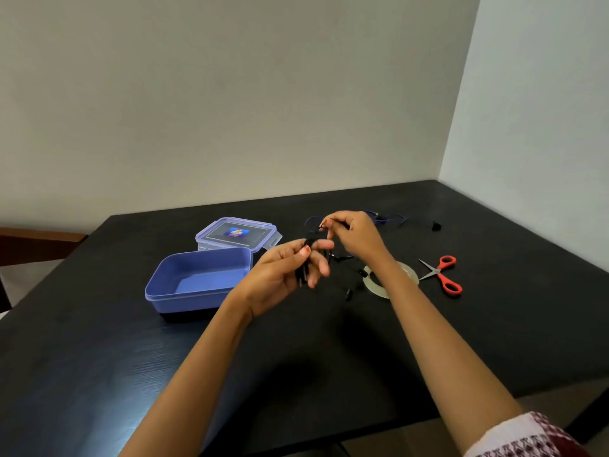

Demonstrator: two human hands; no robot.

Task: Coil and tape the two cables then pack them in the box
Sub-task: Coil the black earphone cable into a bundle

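Note:
My left hand holds a small bundle of black cable above the table, thumb pressed on its loops. My right hand is just beyond it and pinches a strand of the same black cable near its fingertips. Loose ends of that cable with small black plugs hang down to the table. A blue cable lies loose on the table behind my right hand. The open blue box sits left of my hands. A roll of clear tape lies under my right wrist.
The clear lid with a blue rim lies behind the box. Red-handled scissors lie right of the tape. A small black piece sits at the far right. The black table meets walls behind and right; a chair stands left.

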